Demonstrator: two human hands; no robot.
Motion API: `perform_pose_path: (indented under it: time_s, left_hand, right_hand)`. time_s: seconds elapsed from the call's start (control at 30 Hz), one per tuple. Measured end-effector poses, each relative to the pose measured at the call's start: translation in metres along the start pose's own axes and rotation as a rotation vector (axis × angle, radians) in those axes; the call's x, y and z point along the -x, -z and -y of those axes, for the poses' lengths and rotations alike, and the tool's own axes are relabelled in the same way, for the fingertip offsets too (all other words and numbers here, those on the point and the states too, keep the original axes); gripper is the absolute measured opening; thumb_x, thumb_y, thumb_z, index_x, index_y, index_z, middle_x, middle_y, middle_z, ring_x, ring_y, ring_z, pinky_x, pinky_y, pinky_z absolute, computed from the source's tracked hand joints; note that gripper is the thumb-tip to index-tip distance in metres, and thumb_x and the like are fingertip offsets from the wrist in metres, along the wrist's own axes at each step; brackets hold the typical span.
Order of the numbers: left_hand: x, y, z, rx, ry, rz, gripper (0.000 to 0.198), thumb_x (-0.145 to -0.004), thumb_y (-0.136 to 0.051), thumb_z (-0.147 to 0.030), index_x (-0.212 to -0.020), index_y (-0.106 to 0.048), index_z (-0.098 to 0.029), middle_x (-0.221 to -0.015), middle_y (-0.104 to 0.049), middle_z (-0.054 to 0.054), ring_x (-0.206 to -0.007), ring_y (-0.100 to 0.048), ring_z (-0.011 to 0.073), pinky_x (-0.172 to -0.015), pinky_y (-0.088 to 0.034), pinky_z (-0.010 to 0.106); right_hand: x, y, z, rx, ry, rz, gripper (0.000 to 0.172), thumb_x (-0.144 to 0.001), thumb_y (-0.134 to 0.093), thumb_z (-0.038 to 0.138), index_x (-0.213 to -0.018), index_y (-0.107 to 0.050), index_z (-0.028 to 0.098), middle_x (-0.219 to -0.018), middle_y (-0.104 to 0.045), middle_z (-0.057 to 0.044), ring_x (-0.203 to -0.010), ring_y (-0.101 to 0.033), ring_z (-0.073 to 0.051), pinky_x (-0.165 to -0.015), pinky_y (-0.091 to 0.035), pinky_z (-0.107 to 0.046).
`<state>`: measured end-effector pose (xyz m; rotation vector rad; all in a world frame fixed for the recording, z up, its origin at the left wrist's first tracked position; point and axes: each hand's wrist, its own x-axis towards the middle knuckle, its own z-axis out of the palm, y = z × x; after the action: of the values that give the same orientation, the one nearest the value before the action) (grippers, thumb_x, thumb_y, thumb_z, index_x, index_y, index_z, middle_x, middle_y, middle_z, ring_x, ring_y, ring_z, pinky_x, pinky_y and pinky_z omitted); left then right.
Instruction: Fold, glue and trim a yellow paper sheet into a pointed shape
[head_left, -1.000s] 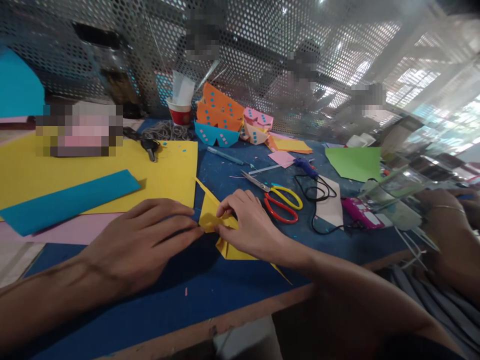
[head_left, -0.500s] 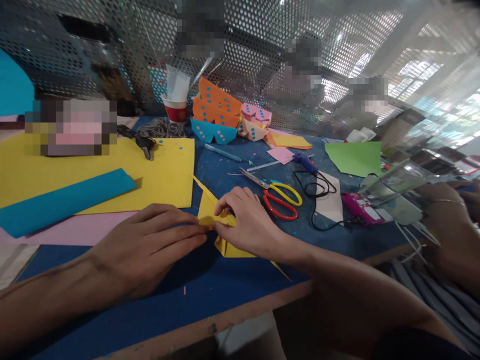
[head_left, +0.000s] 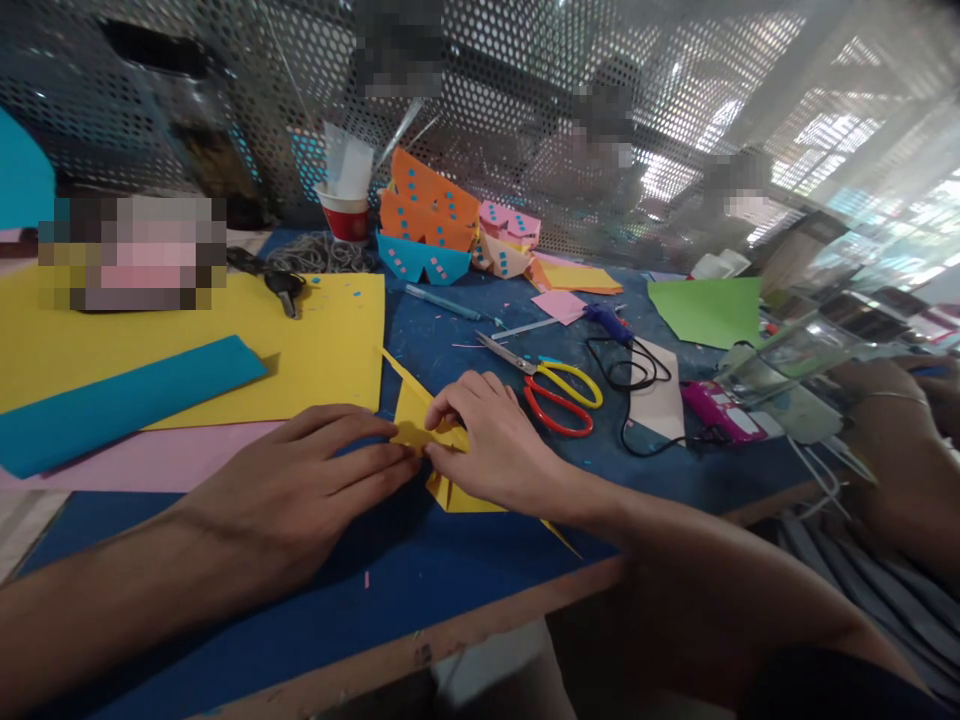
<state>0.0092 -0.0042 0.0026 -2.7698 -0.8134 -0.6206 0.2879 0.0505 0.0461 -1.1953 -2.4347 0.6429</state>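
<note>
A folded yellow paper piece (head_left: 465, 499) lies on the blue table (head_left: 300, 640) in front of me, with a thin strip reaching up to the left. My left hand (head_left: 300, 500) lies palm down, fingers stretched out, its fingertips on the left part of the paper. From the right, my right hand (head_left: 491, 440) grips the paper, with thumb and index finger bent together on it. Its palm covers much of the piece. Beyond my right hand lie scissors (head_left: 559, 385) with yellow and red handles, their blades partly apart.
Yellow sheets (head_left: 330, 350) and a blue folded strip (head_left: 135, 405) lie left. Paper masks (head_left: 427, 225) and a red-white cup (head_left: 345, 215) stand behind. A glue gun (head_left: 609, 322) with a black cord and a green sheet (head_left: 709, 310) lie right, near another person's arm (head_left: 900, 430).
The whole view has shifted slightly. My left hand's index finger has lifted apart from the others a little; both hands stay at the yellow paper.
</note>
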Motion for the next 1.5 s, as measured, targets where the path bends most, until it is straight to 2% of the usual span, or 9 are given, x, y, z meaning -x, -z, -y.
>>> perform_pose_path:
  time_s: [0.23,0.43,0.63,0.8,1.03,1.13,1.3,1.4,1.5]
  left_hand:
    - [-0.004,-0.004,-0.003,0.02,0.009,-0.032,0.059,-0.104,-0.057,-0.002,-0.155,-0.079,-0.021,-0.138,-0.091,0.011,-0.139,-0.08,0.0313,-0.127,-0.064,0.05]
    - [-0.008,-0.007,-0.007,0.027,0.029,-0.094,0.056,-0.102,-0.054,0.001,-0.146,-0.08,-0.02,-0.133,-0.089,0.013,-0.133,-0.079,0.0327,-0.119,-0.067,0.052]
    - [-0.015,-0.003,-0.002,0.085,0.034,-0.165,0.052,-0.107,-0.048,0.001,-0.144,-0.078,-0.022,-0.128,-0.092,0.01,-0.121,-0.084,0.0258,-0.108,-0.069,0.041]
    - [-0.013,-0.003,0.001,0.11,0.053,-0.206,0.05,-0.109,-0.048,0.0,-0.14,-0.079,-0.023,-0.127,-0.093,0.007,-0.117,-0.084,0.0231,-0.11,-0.069,0.038]
    - [-0.005,-0.008,0.001,-0.041,0.031,-0.102,0.05,-0.098,-0.058,-0.003,-0.134,-0.086,-0.023,-0.131,-0.091,0.01,-0.129,-0.079,0.0324,-0.12,-0.066,0.05]
    - [-0.01,-0.004,0.002,-0.061,0.0,-0.067,0.049,-0.098,-0.058,-0.003,-0.133,-0.087,-0.023,-0.127,-0.091,0.01,-0.13,-0.078,0.0327,-0.118,-0.066,0.05]
    - [-0.019,0.001,0.003,-0.042,-0.005,-0.085,0.047,-0.096,-0.057,0.0,-0.122,-0.087,-0.023,-0.123,-0.091,0.01,-0.125,-0.079,0.0309,-0.113,-0.067,0.047]
    - [-0.017,-0.002,-0.001,-0.099,0.0,-0.066,0.049,-0.096,-0.056,0.0,-0.126,-0.088,-0.023,-0.121,-0.091,0.01,-0.128,-0.078,0.0332,-0.115,-0.066,0.05]
    - [-0.011,-0.007,-0.006,-0.12,0.043,-0.044,0.053,-0.096,-0.058,-0.003,-0.134,-0.088,-0.024,-0.126,-0.091,0.01,-0.139,-0.076,0.0349,-0.128,-0.06,0.055]
  right_hand:
    - [-0.001,0.005,0.0,-0.06,-0.014,-0.005,0.025,-0.099,-0.084,0.011,-0.103,-0.065,0.027,-0.123,-0.076,-0.006,-0.123,-0.066,-0.029,-0.11,-0.05,-0.046]
    - [0.0,0.005,0.0,-0.084,0.012,-0.043,0.026,-0.098,-0.085,0.012,-0.102,-0.065,0.027,-0.119,-0.075,-0.005,-0.12,-0.067,-0.028,-0.109,-0.051,-0.046]
    - [0.0,0.005,-0.001,-0.072,0.027,-0.01,0.026,-0.097,-0.088,0.012,-0.104,-0.068,0.026,-0.121,-0.074,-0.005,-0.122,-0.066,-0.029,-0.108,-0.051,-0.045]
    - [0.001,0.003,-0.001,-0.067,0.025,-0.014,0.025,-0.097,-0.086,0.009,-0.105,-0.069,0.026,-0.12,-0.074,-0.005,-0.121,-0.066,-0.029,-0.109,-0.05,-0.046]
    - [0.0,0.0,-0.001,-0.054,0.022,-0.01,0.025,-0.097,-0.086,0.009,-0.105,-0.07,0.026,-0.119,-0.074,-0.005,-0.121,-0.066,-0.029,-0.109,-0.049,-0.046]
    - [-0.001,-0.002,-0.001,-0.071,0.007,-0.008,0.025,-0.096,-0.086,0.009,-0.105,-0.071,0.026,-0.12,-0.074,-0.005,-0.122,-0.065,-0.029,-0.107,-0.048,-0.046]
    - [-0.002,-0.004,-0.001,-0.079,-0.045,-0.002,0.027,-0.094,-0.087,0.009,-0.107,-0.072,0.026,-0.119,-0.074,-0.004,-0.123,-0.066,-0.03,-0.107,-0.048,-0.047]
    - [-0.003,-0.006,-0.001,-0.079,-0.058,-0.012,0.028,-0.094,-0.088,0.009,-0.11,-0.072,0.026,-0.12,-0.073,-0.004,-0.122,-0.066,-0.03,-0.106,-0.048,-0.046]
    - [-0.005,-0.006,-0.001,-0.078,-0.074,-0.025,0.029,-0.093,-0.09,0.011,-0.11,-0.072,0.026,-0.12,-0.073,-0.003,-0.122,-0.067,-0.029,-0.105,-0.047,-0.045]
